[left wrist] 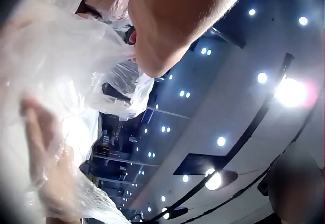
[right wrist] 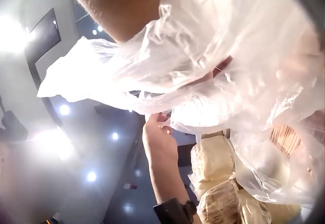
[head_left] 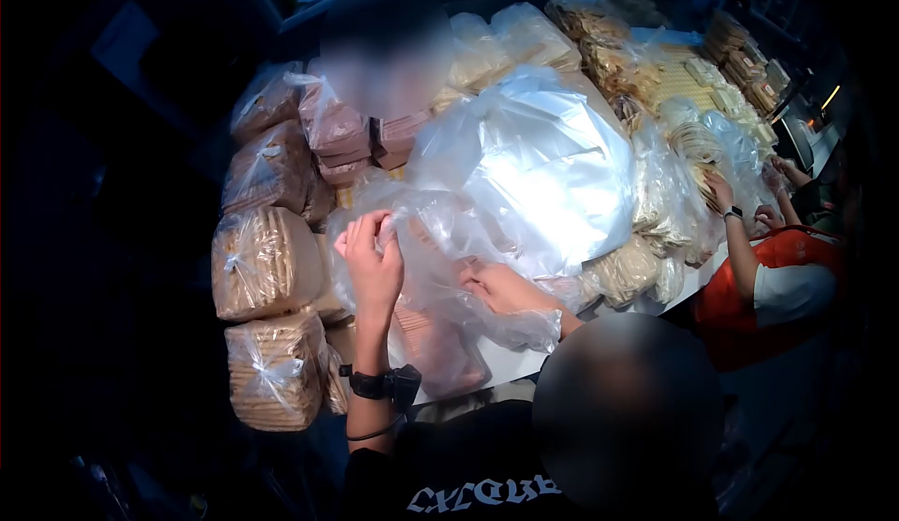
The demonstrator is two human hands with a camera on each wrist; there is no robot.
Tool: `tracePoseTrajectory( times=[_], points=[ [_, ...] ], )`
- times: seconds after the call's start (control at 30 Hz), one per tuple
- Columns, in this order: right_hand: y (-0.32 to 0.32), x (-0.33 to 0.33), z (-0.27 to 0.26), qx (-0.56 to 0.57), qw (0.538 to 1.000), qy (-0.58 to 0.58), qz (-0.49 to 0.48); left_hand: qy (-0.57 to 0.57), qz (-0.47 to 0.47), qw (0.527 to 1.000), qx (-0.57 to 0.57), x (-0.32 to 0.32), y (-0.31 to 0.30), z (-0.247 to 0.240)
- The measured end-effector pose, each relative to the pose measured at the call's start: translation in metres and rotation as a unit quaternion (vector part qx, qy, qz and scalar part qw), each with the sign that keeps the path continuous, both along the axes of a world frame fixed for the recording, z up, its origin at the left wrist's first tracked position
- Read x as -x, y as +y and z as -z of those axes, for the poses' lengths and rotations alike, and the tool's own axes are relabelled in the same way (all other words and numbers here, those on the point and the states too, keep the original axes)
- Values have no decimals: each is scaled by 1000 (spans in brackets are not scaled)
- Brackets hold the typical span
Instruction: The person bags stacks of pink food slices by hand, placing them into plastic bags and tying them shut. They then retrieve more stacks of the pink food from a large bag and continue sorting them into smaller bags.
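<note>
A thin clear plastic bag stretches between both hands, with a stack of pinkish flat pieces under its lower part. The left hand, raised at the bag's left side, pinches its edge between thumb and curled fingers; the right wrist view also shows this left hand at the film. Plastic surrounds the right hand and wrist, the fingers pointing left. Through the film in the left wrist view, the right hand looks loosely extended; its fingertips are blurred.
Behind the bag lies a large pile of clear bags. Tied packs line the left side, with pink packs farther back. At right, another person in a red garment reaches among stacked goods. A blurred head shape fills the back.
</note>
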State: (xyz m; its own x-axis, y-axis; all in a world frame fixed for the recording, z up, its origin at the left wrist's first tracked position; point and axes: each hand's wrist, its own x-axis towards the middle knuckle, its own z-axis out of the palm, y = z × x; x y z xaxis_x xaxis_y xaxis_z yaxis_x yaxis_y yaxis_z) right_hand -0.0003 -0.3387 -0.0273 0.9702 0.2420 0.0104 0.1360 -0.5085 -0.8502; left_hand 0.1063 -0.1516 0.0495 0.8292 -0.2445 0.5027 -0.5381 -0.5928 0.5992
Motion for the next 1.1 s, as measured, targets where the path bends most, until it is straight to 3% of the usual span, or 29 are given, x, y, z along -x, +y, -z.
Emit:
tracePoseTrajectory(
  times=[0.07,0.1,0.17,0.23,0.3,0.37,0.43,0.47,0.5,0.53,0.6,0.63,0.7,0.77,0.9,0.97,1.0,1.1],
  points=[
    [11,-13,2,25,999,25,-3,-8,7,999,50,-3,14,-26],
    [15,-19,5,38,999,37,-4,81,58,983,157,-4,25,-35],
    [6,-16,30,182,979,-2,92,255,157,885,358,1,47,-50],
    [-29,-8,68,326,926,-45,183,316,209,795,474,16,71,-72],
    [-58,-9,74,465,840,-93,264,285,179,825,454,24,95,-74],
    [-68,-13,63,532,781,-89,316,273,215,811,471,35,107,-68],
    [-42,0,-37,534,772,-24,345,250,246,800,488,48,104,-63],
    [-28,5,-54,529,791,-11,307,205,312,796,476,48,108,-53],
    [-13,11,-71,523,809,3,268,149,252,829,477,49,108,-47],
    [-4,15,-75,467,859,31,205,93,188,855,474,51,103,-42],
    [1,13,-63,391,915,52,84,54,64,872,483,59,99,-26],
    [-3,6,-37,373,927,41,27,128,7,854,504,67,105,-6],
    [-11,-16,14,344,935,39,-73,273,-17,815,510,83,113,49],
    [-23,-49,51,323,931,50,-161,417,-44,850,320,100,102,85],
    [-21,-67,68,295,917,99,-249,464,53,871,151,132,56,134],
    [-21,-61,65,289,916,109,-256,472,62,875,89,148,34,186],
    [-23,-55,62,292,916,109,-252,474,126,862,129,149,26,199],
    [-33,-33,47,319,917,95,-219,501,199,821,186,153,-3,225]
  ],
)
